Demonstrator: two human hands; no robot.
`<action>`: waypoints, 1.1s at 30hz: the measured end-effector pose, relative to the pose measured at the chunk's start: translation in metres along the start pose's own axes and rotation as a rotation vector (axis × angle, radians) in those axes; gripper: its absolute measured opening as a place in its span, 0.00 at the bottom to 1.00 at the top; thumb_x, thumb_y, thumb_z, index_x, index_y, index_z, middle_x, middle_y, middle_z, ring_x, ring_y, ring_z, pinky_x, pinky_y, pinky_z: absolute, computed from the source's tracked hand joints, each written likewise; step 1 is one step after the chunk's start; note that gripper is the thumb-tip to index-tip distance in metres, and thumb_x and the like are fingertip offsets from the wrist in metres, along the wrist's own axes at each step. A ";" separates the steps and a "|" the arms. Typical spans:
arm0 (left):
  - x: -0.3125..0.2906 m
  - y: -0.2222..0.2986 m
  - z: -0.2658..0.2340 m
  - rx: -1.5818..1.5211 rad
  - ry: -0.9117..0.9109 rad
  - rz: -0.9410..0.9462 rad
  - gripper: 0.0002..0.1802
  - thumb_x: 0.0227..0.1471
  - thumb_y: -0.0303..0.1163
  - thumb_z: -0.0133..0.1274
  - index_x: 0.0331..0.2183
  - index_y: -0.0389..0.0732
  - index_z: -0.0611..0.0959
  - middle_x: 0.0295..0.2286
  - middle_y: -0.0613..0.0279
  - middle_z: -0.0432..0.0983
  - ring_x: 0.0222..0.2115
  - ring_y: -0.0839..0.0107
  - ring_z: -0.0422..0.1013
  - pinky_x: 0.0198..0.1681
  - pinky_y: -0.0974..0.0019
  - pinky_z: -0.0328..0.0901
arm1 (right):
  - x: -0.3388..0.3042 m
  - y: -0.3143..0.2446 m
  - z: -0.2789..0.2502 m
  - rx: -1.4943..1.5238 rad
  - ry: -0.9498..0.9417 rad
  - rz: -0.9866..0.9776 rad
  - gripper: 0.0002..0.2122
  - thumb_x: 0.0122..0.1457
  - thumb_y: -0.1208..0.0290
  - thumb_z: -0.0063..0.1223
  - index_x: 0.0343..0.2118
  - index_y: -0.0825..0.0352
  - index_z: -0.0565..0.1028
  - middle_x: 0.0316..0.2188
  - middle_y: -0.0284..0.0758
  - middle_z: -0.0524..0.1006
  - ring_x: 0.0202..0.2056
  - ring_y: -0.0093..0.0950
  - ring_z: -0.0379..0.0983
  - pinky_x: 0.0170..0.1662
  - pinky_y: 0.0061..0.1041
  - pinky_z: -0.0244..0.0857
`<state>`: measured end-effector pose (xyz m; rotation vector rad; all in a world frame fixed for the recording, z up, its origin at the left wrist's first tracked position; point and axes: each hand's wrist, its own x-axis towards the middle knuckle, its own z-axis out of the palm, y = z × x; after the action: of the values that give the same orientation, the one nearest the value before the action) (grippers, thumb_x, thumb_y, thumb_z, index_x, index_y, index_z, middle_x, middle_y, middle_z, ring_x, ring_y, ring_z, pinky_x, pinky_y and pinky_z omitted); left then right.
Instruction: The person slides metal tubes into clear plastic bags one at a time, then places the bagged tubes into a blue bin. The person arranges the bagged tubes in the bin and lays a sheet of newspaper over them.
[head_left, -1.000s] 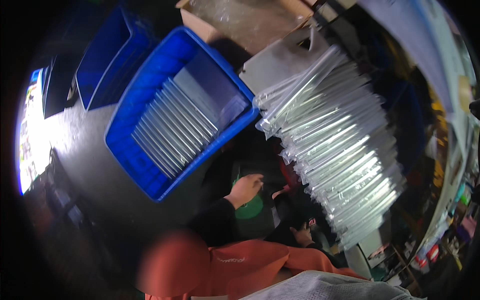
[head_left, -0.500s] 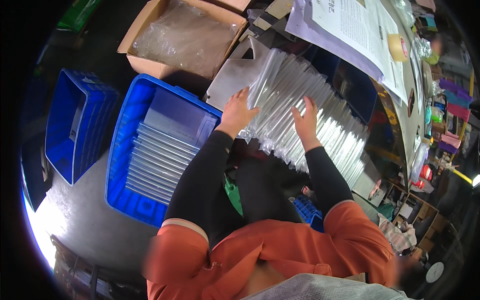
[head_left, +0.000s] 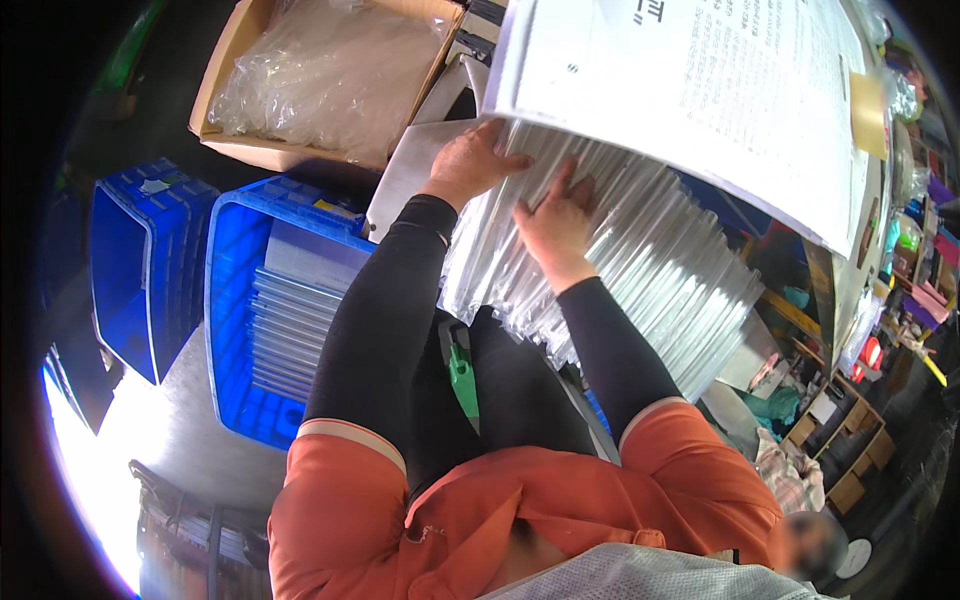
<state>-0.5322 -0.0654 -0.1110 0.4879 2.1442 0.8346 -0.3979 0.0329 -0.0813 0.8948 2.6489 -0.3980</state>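
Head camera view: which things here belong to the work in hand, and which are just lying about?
Seemingly part of the work:
- row of clear-wrapped packets, with the left hand at its far end and the right hand over it
- near blue crate, holding similar flat pieces

Probably just lying about:
- printed sheet
- yellowish roll
- farther blue crate

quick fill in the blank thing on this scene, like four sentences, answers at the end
1. Of the left hand and the right hand, both at the row of clear packs, the one nearer the open box is the ____ hand.
2. That box, holding clear plastic, is made of ____.
3. The crate nearest the left sleeve is coloured ____.
4. That sleeve's colour is ____.

Missing words: left; cardboard; blue; black
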 end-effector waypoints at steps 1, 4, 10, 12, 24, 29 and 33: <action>0.002 0.000 -0.003 -0.031 0.053 0.110 0.41 0.41 0.56 0.57 0.53 0.42 0.71 0.46 0.48 0.73 0.48 0.55 0.69 0.51 0.59 0.63 | 0.004 -0.010 0.006 0.018 0.061 -0.041 0.42 0.50 0.53 0.53 0.61 0.76 0.49 0.58 0.68 0.49 0.61 0.63 0.41 0.64 0.51 0.35; -0.009 -0.009 -0.015 -0.081 0.145 0.333 0.29 0.46 0.47 0.56 0.48 0.41 0.76 0.42 0.47 0.76 0.45 0.53 0.71 0.50 0.61 0.64 | 0.008 -0.042 0.029 0.065 0.243 -0.156 0.35 0.53 0.57 0.49 0.58 0.77 0.56 0.56 0.63 0.55 0.58 0.60 0.51 0.64 0.50 0.38; -0.038 -0.025 -0.044 -0.658 0.138 0.056 0.31 0.43 0.34 0.62 0.49 0.33 0.73 0.41 0.49 0.77 0.42 0.58 0.73 0.48 0.63 0.65 | 0.005 -0.044 0.059 0.454 0.032 -0.324 0.18 0.58 0.65 0.48 0.48 0.70 0.71 0.47 0.50 0.71 0.53 0.50 0.62 0.60 0.46 0.48; -0.037 -0.019 -0.041 -0.536 0.103 -0.012 0.37 0.38 0.41 0.65 0.49 0.33 0.73 0.41 0.46 0.76 0.43 0.57 0.73 0.48 0.62 0.64 | 0.005 -0.025 0.053 0.567 -0.021 -0.125 0.19 0.58 0.64 0.50 0.48 0.71 0.70 0.45 0.49 0.73 0.51 0.47 0.65 0.58 0.44 0.53; -0.127 -0.076 -0.011 -0.837 0.151 -0.209 0.36 0.36 0.45 0.63 0.45 0.32 0.75 0.40 0.41 0.76 0.43 0.53 0.72 0.49 0.61 0.64 | -0.028 -0.063 0.016 1.302 -0.490 0.164 0.27 0.54 0.71 0.59 0.55 0.69 0.60 0.49 0.40 0.69 0.49 0.29 0.67 0.51 0.27 0.63; -0.253 -0.158 -0.052 -1.461 0.488 -0.178 0.29 0.34 0.19 0.64 0.43 0.35 0.76 0.38 0.61 0.76 0.40 0.71 0.71 0.46 0.66 0.66 | -0.084 -0.179 0.036 1.112 -0.803 -0.330 0.35 0.44 0.78 0.66 0.56 0.69 0.60 0.47 0.38 0.71 0.49 0.27 0.68 0.53 0.29 0.63; -0.304 -0.235 -0.054 -1.579 0.728 0.015 0.26 0.37 0.25 0.65 0.43 0.33 0.77 0.37 0.59 0.77 0.38 0.71 0.72 0.45 0.67 0.65 | -0.089 -0.256 0.081 0.882 -0.954 -0.570 0.36 0.39 0.78 0.70 0.54 0.71 0.63 0.44 0.38 0.74 0.47 0.27 0.70 0.52 0.25 0.63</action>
<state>-0.3987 -0.4296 -0.0902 -0.7127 1.2865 2.5242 -0.4741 -0.2397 -0.0803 -0.0048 1.6966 -1.6965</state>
